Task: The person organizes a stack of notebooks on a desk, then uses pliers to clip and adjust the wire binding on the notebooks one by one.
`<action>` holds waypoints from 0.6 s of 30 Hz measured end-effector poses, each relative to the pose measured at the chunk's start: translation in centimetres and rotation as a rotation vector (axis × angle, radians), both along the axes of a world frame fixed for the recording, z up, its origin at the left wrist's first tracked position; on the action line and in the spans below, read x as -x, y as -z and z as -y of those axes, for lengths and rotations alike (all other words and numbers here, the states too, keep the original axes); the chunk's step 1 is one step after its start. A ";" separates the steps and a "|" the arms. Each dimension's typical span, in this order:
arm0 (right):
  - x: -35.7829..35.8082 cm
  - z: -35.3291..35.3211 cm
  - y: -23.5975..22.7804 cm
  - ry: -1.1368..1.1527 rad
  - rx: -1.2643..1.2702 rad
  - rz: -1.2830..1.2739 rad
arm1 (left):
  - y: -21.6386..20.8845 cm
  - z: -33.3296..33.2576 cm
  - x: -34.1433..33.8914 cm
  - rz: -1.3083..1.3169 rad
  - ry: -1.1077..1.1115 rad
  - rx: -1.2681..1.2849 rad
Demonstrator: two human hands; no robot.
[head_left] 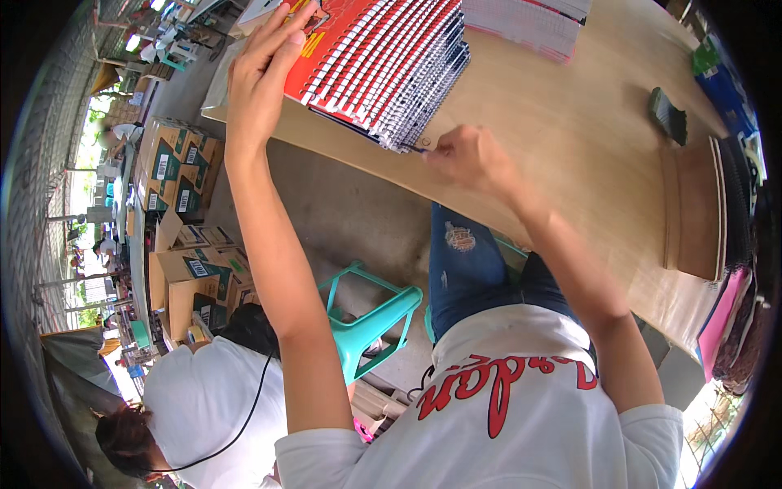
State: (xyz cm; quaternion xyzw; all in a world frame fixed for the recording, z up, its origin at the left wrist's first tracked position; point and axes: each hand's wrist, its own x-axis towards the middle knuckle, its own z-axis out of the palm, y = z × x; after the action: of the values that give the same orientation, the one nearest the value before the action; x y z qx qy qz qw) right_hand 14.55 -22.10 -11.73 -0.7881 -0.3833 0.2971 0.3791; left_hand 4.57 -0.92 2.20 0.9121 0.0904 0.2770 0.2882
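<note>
A leaning stack of spiral-bound notebooks [383, 61], with a red cover on top, lies at the far edge of the wooden table [570, 122]. Across the top cover, near its left edge, my left hand [265, 73] rests with its fingers stretched out. My right hand [472, 163] is closed in a pinch beside the near corner of the stack, slightly blurred. A thin dark end [417, 149] shows between its fingertips and the lowest bindings; whether it is a binding wire or a separate piece, I cannot tell.
Another notebook stack [529, 28] is at the back. A dark curved piece [668, 116] and brown boards [696, 208] are on the right. Left of the table are a green stool [375, 318], cardboard boxes [175, 167] and a person in a white shirt [212, 399], bent low.
</note>
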 end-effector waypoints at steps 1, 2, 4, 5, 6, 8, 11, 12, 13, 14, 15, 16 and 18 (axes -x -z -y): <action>-0.6 -0.2 -0.5 -0.024 0.065 -0.093 | 0.0 0.2 -0.1 0.006 0.007 0.014; -1.2 -0.5 -1.0 -0.049 0.126 -0.180 | -0.1 0.1 0.0 0.008 0.003 0.014; -0.7 -0.3 -0.7 -0.026 0.041 -0.029 | 0.0 -0.3 0.0 0.012 -0.004 0.015; 0.8 0.6 0.8 0.020 -0.102 0.204 | 0.0 -0.5 0.2 0.010 0.001 0.001; 1.8 1.2 1.8 0.069 -0.245 0.440 | -0.1 -0.5 0.1 0.011 0.010 -0.011; 2.4 1.8 3.0 0.090 -0.343 0.546 | 0.0 -0.4 0.0 0.012 0.014 -0.009; 2.9 1.7 3.8 0.100 -0.371 0.618 | 0.0 -0.2 -0.1 0.012 0.009 0.012; 2.9 1.6 3.9 0.097 -0.362 0.630 | 0.0 -0.3 0.0 0.011 0.015 0.001; 2.9 1.5 4.1 0.075 -0.375 0.637 | 0.0 -0.4 0.1 0.010 0.021 -0.009; 2.6 1.3 4.3 0.054 -0.388 0.647 | -0.1 -0.4 0.0 0.009 0.025 -0.016; 2.3 1.1 4.3 0.032 -0.402 0.656 | -0.1 -0.3 0.0 0.007 0.030 -0.024; 1.7 0.9 4.2 0.016 -0.338 0.601 | -0.2 -0.3 -0.1 0.006 0.034 -0.031; 0.3 0.0 3.1 -0.031 -0.210 0.471 | -0.1 -0.2 0.0 0.013 0.029 -0.022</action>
State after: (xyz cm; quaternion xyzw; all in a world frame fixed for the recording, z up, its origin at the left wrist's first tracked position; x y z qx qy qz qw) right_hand 14.26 -22.06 -14.79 -0.7860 -0.5016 0.0699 0.3546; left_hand 4.54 -0.67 2.34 0.9147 0.0723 0.2795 0.2827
